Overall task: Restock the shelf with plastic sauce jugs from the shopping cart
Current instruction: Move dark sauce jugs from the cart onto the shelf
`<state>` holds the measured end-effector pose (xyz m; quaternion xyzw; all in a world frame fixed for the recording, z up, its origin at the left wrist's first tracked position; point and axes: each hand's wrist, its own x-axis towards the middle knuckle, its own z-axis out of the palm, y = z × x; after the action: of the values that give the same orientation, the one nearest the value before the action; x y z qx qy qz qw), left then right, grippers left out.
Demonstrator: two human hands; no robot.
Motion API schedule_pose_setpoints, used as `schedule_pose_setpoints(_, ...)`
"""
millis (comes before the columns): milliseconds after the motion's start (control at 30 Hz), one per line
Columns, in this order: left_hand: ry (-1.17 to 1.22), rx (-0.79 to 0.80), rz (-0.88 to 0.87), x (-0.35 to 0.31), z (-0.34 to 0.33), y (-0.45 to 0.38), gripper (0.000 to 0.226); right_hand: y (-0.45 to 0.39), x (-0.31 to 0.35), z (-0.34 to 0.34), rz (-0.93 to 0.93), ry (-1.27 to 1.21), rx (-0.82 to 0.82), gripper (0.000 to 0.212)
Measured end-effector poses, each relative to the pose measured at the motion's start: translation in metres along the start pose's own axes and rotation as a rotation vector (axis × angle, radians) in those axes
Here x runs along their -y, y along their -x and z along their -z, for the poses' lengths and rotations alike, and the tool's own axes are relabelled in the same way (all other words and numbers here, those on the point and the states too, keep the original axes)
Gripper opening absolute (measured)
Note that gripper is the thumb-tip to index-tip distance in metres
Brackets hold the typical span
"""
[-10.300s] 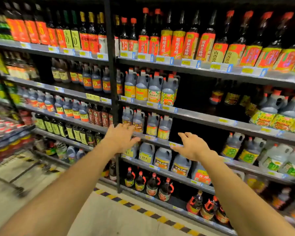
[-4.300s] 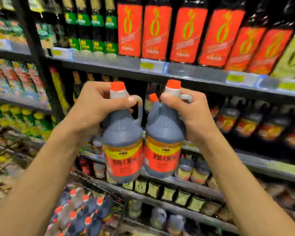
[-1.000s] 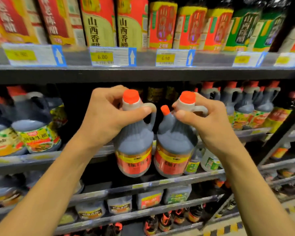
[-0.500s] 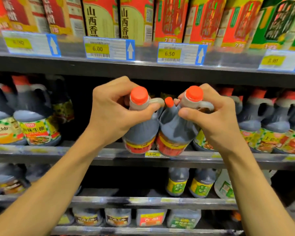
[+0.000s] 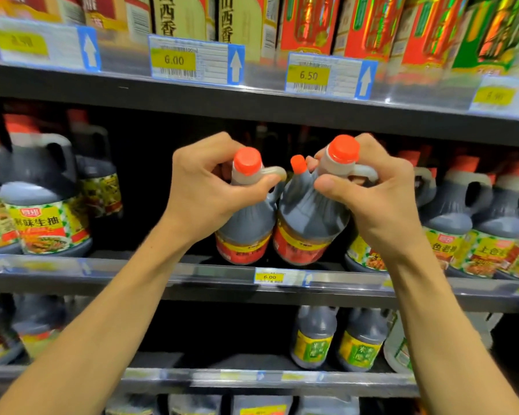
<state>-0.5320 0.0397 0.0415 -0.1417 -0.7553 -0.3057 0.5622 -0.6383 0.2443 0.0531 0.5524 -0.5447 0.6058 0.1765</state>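
- At 9 o'clock, the dark-filled plastic jugs with moulded loop handles and green-and-yellow labels [image 5: 42, 202] stand on the middle grey metal shelf [image 5: 216, 277]; one label reads 鲜味生抽.
- At 11 o'clock, on the rail of the shelf above, a white price tag with a yellow panel and blue arrow [image 5: 197, 60] reads 6.00; the tall cartons behind it show 山西香.
- The left hand [image 5: 204, 193] grips the left dark sauce jug with a round orange cap and red-and-yellow label [image 5: 246, 229] at the neck, thumb across the front under the cap, fingers curled behind.
- That jug sits just left of centre, tilted back over the shelf's front edge; its clear loop handle points to 3 o'clock. I cannot tell whether its base touches the shelf.
- The right hand [image 5: 378, 202] grips the right dark sauce jug with an orange cap and red-and-yellow label [image 5: 309, 232] at neck and handle, thumb pressed on the front. The two jugs touch side by side; their label text is too blurred to read.
- Half a second earlier both jugs sat slightly lower against the shelf edge; now the caps are higher and the view is closer.
- Below them, a small yellow shelf tag [image 5: 269, 277] reads 6.00.
- At 1 o'clock, a second white price tag [image 5: 330, 76] reads 6.50.
- At 3 o'clock, a row of dark handled jugs with orange caps [image 5: 474, 223] carries labels reading 上色老.
- At 5 o'clock, on the shelf below, grey jugs with green-and-yellow labels [image 5: 336, 339] show 米醋.
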Motion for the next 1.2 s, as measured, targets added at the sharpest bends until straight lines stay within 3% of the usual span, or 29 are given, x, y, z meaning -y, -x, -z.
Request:
schedule_pose_setpoints(333,0.099,0.105,0.237,0.031,-0.009,-0.013,0.038,0.003,-0.041,-0.006,-0.208,-0.040,0.013,0.005)
schedule_pose_setpoints(400,0.171,0.145,0.333,0.040,-0.012,-0.019,0.041,-0.002,-0.050,-0.006,-0.249,-0.084,-0.006,0.013)
schedule_pose_setpoints(467,0.255,0.162,0.443,0.047,-0.017,-0.024,0.029,-0.007,-0.056,-0.010,-0.312,-0.165,-0.023,0.009)
schedule_pose_setpoints(533,0.286,0.155,0.540,0.054,-0.023,-0.028,0.020,-0.014,-0.063,-0.016,-0.416,-0.263,-0.083,0.009)
schedule_pose_setpoints(667,0.269,0.094,0.670,0.064,-0.032,-0.033,0.030,-0.025,-0.077,-0.021,-0.541,-0.253,-0.171,0.013)
schedule_pose_setpoints(833,0.271,0.018,0.663,0.062,-0.029,-0.010,0.029,-0.009,-0.080,-0.023,-0.559,-0.275,-0.195,0.017)
schedule_pose_setpoints(900,0.295,0.013,0.701,0.062,-0.024,0.011,0.035,0.008,-0.078,-0.025,-0.600,-0.309,-0.171,0.026)
schedule_pose_setpoints(1033,0.083,0.075,0.821,0.054,-0.017,0.059,0.081,0.044,-0.069,-0.029,-0.741,-0.165,-0.162,0.071)
schedule_pose_setpoints(1100,0.000,0.134,0.840,0.050,-0.021,0.070,0.078,0.056,-0.064,-0.032,-0.751,-0.088,-0.137,0.092)
schedule_pose_setpoints(1200,-0.140,0.142,0.814,0.047,-0.027,0.069,0.079,0.060,-0.065,-0.035,-0.751,0.054,-0.109,0.102)
